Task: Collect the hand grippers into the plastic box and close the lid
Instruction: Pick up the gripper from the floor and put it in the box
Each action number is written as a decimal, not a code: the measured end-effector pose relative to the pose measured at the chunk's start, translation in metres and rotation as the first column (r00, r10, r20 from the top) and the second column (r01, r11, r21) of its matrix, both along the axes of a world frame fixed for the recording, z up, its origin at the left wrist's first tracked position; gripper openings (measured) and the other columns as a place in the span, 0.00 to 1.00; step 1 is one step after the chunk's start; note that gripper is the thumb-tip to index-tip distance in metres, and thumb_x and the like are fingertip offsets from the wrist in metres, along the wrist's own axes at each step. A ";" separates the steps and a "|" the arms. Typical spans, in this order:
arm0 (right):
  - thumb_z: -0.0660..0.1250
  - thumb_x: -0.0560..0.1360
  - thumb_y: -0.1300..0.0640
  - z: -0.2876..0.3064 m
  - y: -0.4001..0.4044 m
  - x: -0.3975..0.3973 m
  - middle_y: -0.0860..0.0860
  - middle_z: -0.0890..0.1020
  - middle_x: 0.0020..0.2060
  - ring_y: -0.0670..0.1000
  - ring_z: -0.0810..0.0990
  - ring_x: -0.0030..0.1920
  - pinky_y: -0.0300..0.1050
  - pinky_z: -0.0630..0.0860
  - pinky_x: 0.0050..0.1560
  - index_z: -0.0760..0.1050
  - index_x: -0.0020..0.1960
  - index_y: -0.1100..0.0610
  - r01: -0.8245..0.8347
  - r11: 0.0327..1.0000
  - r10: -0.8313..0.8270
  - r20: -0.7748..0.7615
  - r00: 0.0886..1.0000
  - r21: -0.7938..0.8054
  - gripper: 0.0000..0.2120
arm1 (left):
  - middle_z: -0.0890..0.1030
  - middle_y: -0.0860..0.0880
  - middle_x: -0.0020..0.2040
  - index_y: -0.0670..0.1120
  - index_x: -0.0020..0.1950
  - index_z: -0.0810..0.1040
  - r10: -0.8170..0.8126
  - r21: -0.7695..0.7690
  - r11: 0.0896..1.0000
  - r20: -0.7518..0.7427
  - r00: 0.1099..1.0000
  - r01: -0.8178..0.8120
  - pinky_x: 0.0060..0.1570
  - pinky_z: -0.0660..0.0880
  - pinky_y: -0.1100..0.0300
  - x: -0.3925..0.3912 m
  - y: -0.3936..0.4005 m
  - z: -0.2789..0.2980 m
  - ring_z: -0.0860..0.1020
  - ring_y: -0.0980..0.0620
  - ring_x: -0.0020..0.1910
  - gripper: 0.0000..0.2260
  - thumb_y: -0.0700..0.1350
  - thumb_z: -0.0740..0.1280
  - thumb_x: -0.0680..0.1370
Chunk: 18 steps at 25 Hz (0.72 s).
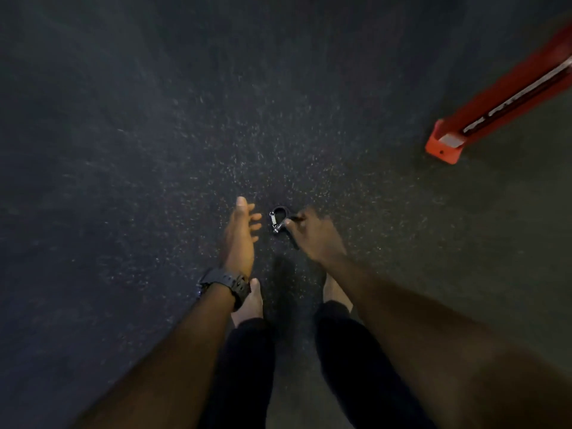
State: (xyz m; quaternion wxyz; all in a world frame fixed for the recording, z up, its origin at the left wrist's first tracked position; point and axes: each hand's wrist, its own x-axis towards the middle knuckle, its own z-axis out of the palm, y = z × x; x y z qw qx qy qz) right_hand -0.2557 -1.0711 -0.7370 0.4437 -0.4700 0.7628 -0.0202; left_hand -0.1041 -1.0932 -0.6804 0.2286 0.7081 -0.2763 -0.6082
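A dark, speckled rubber floor (pixel 154 150) fills the frame and fades into near-black toward the upper left, where no detail can be made out. Left of centre, the left forearm enters from the bottom edge, cut off below the elbow, with a chunky black plastic wristwatch (pixel 225 286) strapped at the wrist. Above it the left hand (pixel 240 235) is open and empty, palm turned toward the middle of the frame, fingers spread and slightly blurred, near the hand gripper but not touching it. Just right of that, at the centre, is the black-handled hand gripper with a small silver coil spring (pixel 278 219); its curved top and spring are visible, while most of its handles are hidden behind the fingers. The right hand (pixel 312 233) is closed around those handles. Whether the gripper rests on the floor or is lifted clear cannot be told. Below the hands, two bare feet and dark trouser legs show, partly covered by the forearms. At the upper right, a red-orange metal beam with a white strip (pixel 495 100) lies on the floor, running out of frame at the right edge.
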 end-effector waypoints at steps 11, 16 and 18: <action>0.74 0.67 0.44 -0.190 -0.011 -0.020 0.59 0.72 0.63 0.63 0.71 0.64 0.59 0.73 0.61 0.66 0.69 0.58 -0.336 0.942 0.321 -0.282 0.904 -0.002 0.36 | 0.82 0.48 0.57 0.48 0.65 0.76 -0.041 -0.113 0.992 0.041 0.998 0.045 0.60 0.76 0.47 -0.005 -0.046 -0.154 0.80 0.48 0.57 0.37 0.73 0.51 0.71; 0.67 0.64 0.42 -0.010 -0.038 -0.087 0.54 0.78 0.58 0.55 0.75 0.59 0.47 0.70 0.60 0.72 0.66 0.56 0.185 0.940 -0.167 0.084 0.982 -0.288 0.34 | 0.82 0.48 0.53 0.48 0.59 0.77 -0.045 -0.236 0.971 -0.032 0.998 0.036 0.57 0.75 0.49 -0.074 -0.094 0.021 0.80 0.49 0.54 0.32 0.71 0.53 0.72; 0.70 0.63 0.46 0.127 -0.074 -0.143 0.49 0.81 0.57 0.49 0.78 0.57 0.43 0.72 0.59 0.75 0.62 0.50 0.413 0.829 -0.346 0.234 0.908 -0.377 0.28 | 0.82 0.47 0.53 0.50 0.58 0.78 -0.157 -0.371 0.921 -0.078 0.985 0.118 0.56 0.75 0.51 -0.125 -0.136 0.143 0.80 0.47 0.55 0.32 0.72 0.54 0.69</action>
